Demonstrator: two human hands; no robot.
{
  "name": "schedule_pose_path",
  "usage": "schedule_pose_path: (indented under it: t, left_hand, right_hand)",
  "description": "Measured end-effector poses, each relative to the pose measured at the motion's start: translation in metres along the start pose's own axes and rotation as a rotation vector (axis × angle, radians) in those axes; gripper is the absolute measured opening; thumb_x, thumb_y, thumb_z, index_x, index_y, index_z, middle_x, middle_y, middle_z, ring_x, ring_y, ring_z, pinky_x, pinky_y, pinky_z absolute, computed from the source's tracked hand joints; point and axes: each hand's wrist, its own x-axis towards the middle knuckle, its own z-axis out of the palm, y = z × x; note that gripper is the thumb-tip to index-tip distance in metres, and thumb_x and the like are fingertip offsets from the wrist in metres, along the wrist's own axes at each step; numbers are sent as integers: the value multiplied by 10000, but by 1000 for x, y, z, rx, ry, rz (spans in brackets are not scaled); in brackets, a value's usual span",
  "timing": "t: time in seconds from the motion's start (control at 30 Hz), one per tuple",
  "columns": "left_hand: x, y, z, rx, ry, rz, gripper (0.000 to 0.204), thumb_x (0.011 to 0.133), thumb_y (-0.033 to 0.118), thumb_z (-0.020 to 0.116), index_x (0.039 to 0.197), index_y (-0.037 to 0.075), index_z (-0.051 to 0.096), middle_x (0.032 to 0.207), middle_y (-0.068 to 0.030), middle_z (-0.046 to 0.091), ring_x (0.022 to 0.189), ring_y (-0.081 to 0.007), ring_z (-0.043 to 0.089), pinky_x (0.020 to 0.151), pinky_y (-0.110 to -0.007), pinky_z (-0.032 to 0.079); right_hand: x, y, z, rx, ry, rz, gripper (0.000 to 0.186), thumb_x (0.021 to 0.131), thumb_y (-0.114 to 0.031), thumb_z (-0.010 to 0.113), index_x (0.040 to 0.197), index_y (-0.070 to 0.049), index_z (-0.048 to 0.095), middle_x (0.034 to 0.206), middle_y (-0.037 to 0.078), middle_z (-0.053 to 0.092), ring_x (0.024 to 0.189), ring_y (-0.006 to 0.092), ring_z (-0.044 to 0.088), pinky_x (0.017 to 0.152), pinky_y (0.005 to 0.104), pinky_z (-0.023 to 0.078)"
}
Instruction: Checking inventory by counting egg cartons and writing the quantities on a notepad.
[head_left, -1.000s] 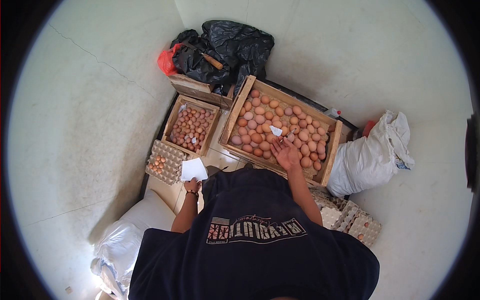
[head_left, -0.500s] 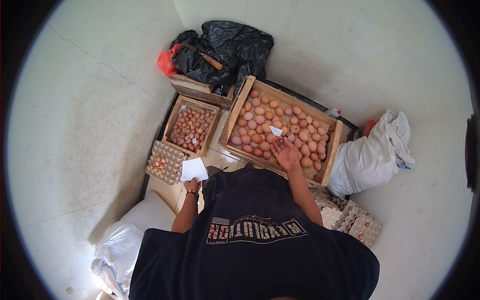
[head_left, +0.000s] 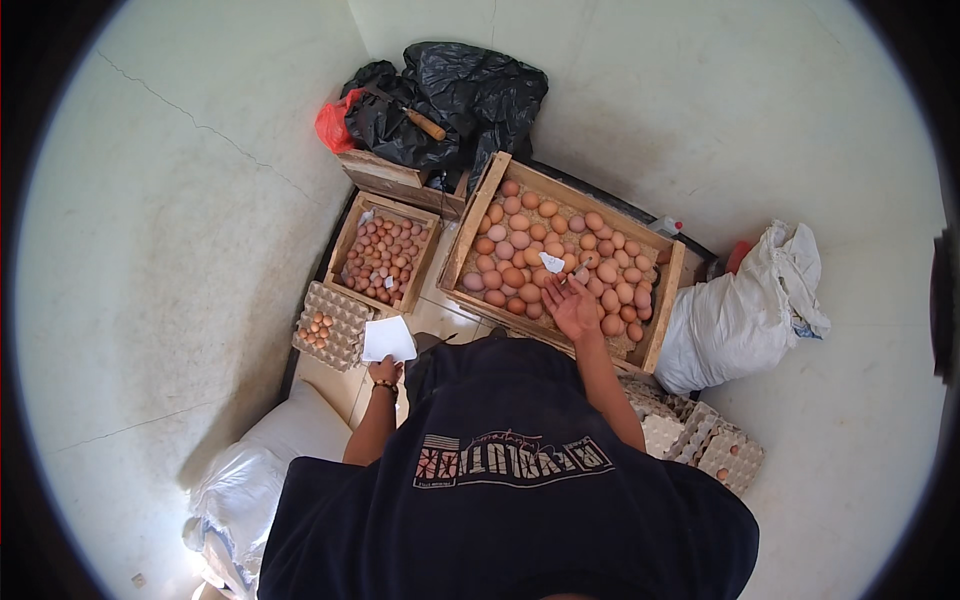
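Crate [head_left: 664,316], wooden and large, holds loose brown eggs [head_left: 519,238] on grainy bedding ahead of the person, with a smaller crate [head_left: 421,266] of eggs and a grey egg tray [head_left: 349,308] to its left. Hands well apart: left hand [head_left: 385,371] closed on the lower edge of a white sheet [head_left: 389,339] near the tray; right hand [head_left: 573,312] palm up over the large crate's near side, thin pen-like object [head_left: 582,266] at its fingertips (grip cannot be told), paper scrap [head_left: 551,262] close by. Judgement: steady work calls for light fingers over the shells and a well-supported sheet.
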Motion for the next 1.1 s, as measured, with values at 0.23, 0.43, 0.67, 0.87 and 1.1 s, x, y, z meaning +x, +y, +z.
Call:
schedule_pose_path:
  t: [0.23,0.43,0.67,0.87,1.1]
  left_hand:
    - [-4,4,2,16,4,-32,254,831,37,542,1082,0,530,813,-142,631,565,-253,646,430,-329,483]
    - [0,0,-1,10,0,-31,258,829,26,536,1086,2,526,812,-141,624,572,-257,645,437,-330,485]
    - [-2,3,-1,-24,13,-68,253,811,7,539,1061,0,504,812,-152,617,566,-271,638,426,-336,480]
    - [-7,3,-2,-10,-12,-21,225,819,45,565,1025,-34,524,783,-153,629,584,-265,662,400,-315,476]
    - [-4,3,-3,32,-9,-31,221,824,37,549,1029,-35,507,778,-154,629,530,-254,641,372,-313,450]
  right_hand:
    - [0,1,-1,-4,24,-10,196,907,-220,629,994,-47,604,1042,63,621,1092,218,579,973,376,467]
    - [-3,1,2,-14,2,-13,210,900,-226,644,1004,-48,604,1058,65,618,1093,214,576,974,373,468]
    - [-5,2,3,-16,0,-3,213,894,-224,652,1008,-49,607,1053,65,621,1080,212,579,964,369,470]
    - [-6,3,4,-24,9,1,235,884,-227,665,1022,-46,610,1048,58,623,1076,212,580,968,365,466]
    - [-7,3,5,-40,-21,4,230,867,-200,675,1025,-44,616,1048,45,624,1095,211,575,980,367,460]
